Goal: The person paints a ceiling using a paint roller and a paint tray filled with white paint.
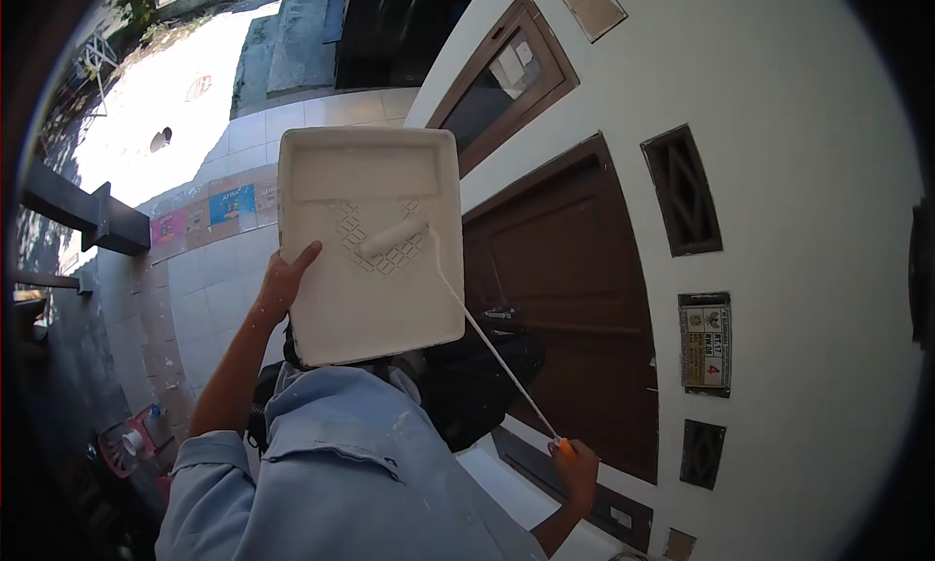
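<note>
We hold a white rectangular plastic paint tray (370,244) up with our left hand (282,280), fingers wrapped on its left edge, thumb over the rim. Our right hand (577,471) is closed round the orange handle of a small white foam paint roller (392,238) on a long thin wire arm; the roller head rests on the tray's ribbed ramp. Progress looks like the loading step: roller already white, the tray's well shows a thin paint film, and no fresh wet strokes can be made out on the white plastered wall (779,171), so painting seems still ahead. Around: a brown wooden door (575,298), a brown-framed window (506,74), dark diamond vent blocks (682,191), a small house number plaque (705,345). A dark bulky object below the tray sits between us and the door, not identifiable.
</note>
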Demonstrator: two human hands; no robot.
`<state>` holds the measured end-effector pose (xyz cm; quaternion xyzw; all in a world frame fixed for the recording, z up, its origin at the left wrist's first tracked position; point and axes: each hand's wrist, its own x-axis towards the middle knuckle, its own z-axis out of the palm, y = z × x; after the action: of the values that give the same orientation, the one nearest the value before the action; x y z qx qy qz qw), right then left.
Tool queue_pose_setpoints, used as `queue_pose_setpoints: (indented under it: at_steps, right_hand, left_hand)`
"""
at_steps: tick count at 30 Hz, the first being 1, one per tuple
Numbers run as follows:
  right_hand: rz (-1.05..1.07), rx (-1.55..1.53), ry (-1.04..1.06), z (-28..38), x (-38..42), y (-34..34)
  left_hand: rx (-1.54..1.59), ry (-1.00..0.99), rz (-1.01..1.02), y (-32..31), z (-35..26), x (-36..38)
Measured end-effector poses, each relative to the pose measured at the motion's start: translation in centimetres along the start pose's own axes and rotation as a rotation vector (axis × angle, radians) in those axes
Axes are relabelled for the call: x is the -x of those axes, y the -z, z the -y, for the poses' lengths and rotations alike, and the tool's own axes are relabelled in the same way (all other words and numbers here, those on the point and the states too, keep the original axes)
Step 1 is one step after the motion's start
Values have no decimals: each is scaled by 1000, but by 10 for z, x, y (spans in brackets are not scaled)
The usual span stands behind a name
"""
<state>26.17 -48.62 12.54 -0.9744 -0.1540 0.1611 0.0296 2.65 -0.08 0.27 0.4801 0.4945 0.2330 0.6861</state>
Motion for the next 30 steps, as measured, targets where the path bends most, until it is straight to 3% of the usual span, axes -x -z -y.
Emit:
queue_pose_setpoints:
  at_steps: [2,5,8,11,17,21,25,30]
  right_hand:
    - [-113,130,-55,2,0,6]
    - [-238,157,32,12,-2,7]
    - [-243,164,34,12,-7,1]
    - [-412,212,-118,19,-10,5]
    - [-491,158,24,28,-6,-10]
    - [-519,138,-81,17,-6,-14]
    - [-458,10,37,30,-1,-32]
    - [-541,-47,-53,15,-21,-43]
  left_hand:
    - [-37,50,-50,4,13,-6]
    - [-65,57,-65,5,8,-2]
    - [-33,17,-10,4,7,-4]
    - [-9,6,-7,5,7,-4]
    - [-17,-31,-15,-1,4,0]
    - [-28,16,-10,1,2,-1]
    - [-5,19,-16,0,5,-2]
    - [75,18,5,1,8,-2]
